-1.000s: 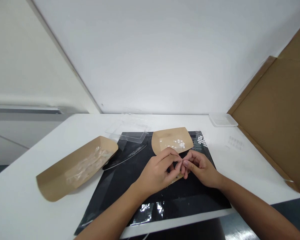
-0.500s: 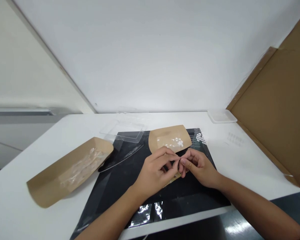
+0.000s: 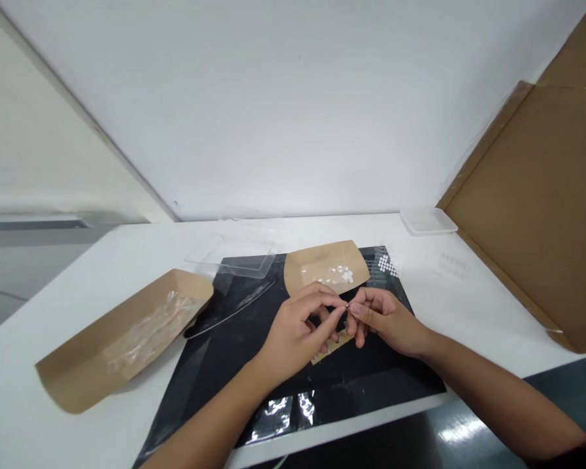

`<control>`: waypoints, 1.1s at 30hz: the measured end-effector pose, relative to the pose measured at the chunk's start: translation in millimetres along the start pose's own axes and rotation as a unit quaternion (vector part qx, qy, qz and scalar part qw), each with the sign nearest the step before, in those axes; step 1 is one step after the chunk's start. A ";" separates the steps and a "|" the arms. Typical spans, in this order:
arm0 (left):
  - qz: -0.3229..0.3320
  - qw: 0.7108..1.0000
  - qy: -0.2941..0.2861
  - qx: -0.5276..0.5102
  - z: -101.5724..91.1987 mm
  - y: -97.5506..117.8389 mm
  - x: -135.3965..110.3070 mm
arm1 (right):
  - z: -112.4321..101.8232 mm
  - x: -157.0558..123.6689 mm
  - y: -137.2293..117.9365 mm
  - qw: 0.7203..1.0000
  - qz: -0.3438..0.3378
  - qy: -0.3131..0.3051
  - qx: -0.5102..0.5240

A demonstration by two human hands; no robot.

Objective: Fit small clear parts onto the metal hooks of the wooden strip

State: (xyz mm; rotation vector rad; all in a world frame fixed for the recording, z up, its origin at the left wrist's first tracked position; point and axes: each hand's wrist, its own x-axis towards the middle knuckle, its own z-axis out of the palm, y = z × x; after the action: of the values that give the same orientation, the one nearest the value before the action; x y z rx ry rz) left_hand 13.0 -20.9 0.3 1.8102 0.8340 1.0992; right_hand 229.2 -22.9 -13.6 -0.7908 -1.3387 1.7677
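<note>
Above the black mat (image 3: 254,345), my left hand (image 3: 303,329) and my right hand (image 3: 383,320) meet fingertip to fingertip. Both pinch at a tiny dark item (image 3: 348,307), too small to name. A yellowish strip (image 3: 331,350) lies on the mat beneath the fingers, partly hidden by them. Just beyond my hands sits a brown paper tray (image 3: 305,277) with small white pieces (image 3: 342,273) scattered in it. Right of that tray lies a sheet of round white dots (image 3: 389,265).
A longer brown tray (image 3: 78,371) holding clear plastic bags (image 3: 151,326) stands at the left. Clear plastic sheets (image 3: 234,257) lie at the back. A shallow translucent container (image 3: 428,223) is by the wall, with a big cardboard box (image 3: 532,221) at the right.
The view has shifted slightly. My fingertips have parted a little, so the tiny dark item and more of the yellowish strip now show.
</note>
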 end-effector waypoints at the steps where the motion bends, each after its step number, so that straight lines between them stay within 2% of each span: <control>1: -0.016 1.000 -0.006 -0.019 0.0 0.2 -0.2 | -0.4 0.1 0.4 1.000 0.003 -0.003 0.008; 4: -0.039 0.998 -0.019 -0.050 -0.4 1.0 -0.6 | -1.3 0.0 0.6 1.000 0.003 -0.010 0.027; 9: -0.035 0.998 -0.015 -0.045 -1.4 1.9 -0.8 | 0.6 -1.0 -3.1 1.000 -0.009 -0.005 0.014; 17: 0.003 1.000 0.021 0.010 -0.6 5.9 -0.3 | 8.3 -4.3 2.4 0.988 -0.103 0.065 -0.095; 20: 0.014 0.999 0.037 0.025 0.6 8.3 0.6 | 4.8 -6.1 8.6 0.961 -0.165 0.082 -0.206; 23: 0.024 0.998 0.053 0.033 2.0 10.3 1.4 | 0.5 -7.7 11.2 0.912 -0.237 0.090 -0.324; 26: 0.016 0.998 0.063 0.024 3.0 10.9 1.1 | -0.8 -8.4 10.6 0.873 -0.286 0.089 -0.386; 29: -0.023 0.998 0.059 -0.016 3.8 10.4 -0.7 | 0.0 -8.3 9.2 0.861 -0.302 0.083 -0.400; 33: -0.105 0.989 0.040 -0.099 4.3 9.5 -2.5 | 0.7 -8.2 7.6 0.866 -0.299 0.080 -0.392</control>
State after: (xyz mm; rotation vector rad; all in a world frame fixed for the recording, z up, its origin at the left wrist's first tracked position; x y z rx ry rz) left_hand 17.0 -28.4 6.9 1.4870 0.9060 1.0831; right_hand 231.2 -31.5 -20.5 -0.7822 -1.9413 0.6274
